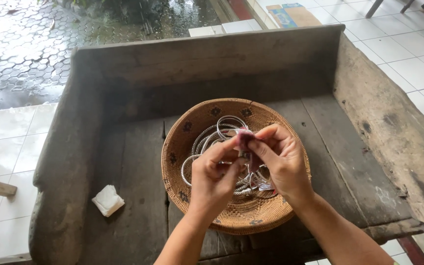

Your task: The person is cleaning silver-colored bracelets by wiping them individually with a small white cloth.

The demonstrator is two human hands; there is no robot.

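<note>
Both hands pinch pink cloth (pixel 244 138) over bangle basket (pixel 182 142).
My left hand (pixel 215 177) and right hand (pixel 280 159) grip it tight; loose fingers could drop it among silver bangles (pixel 207 137).

Directly below both hands lies the round woven straw basket (pixel 182 147), its raised rim ringing them on every side and its bowl filled with a tangle of thin silver metal bangles (pixel 212 135). To the left of the left hand (pixel 214 179), past the basket's rim, the dark wooden floor of the old weathered wooden trough (pixel 133 162) lies bare, apart from a small folded white cloth (pixel 107 200) lying well away near the left wall. To the right of the right hand (pixel 280 162) a narrower strip of bare boards runs to the sloping right wall. Beyond the hands, the tall back wall closes the far side.
</note>
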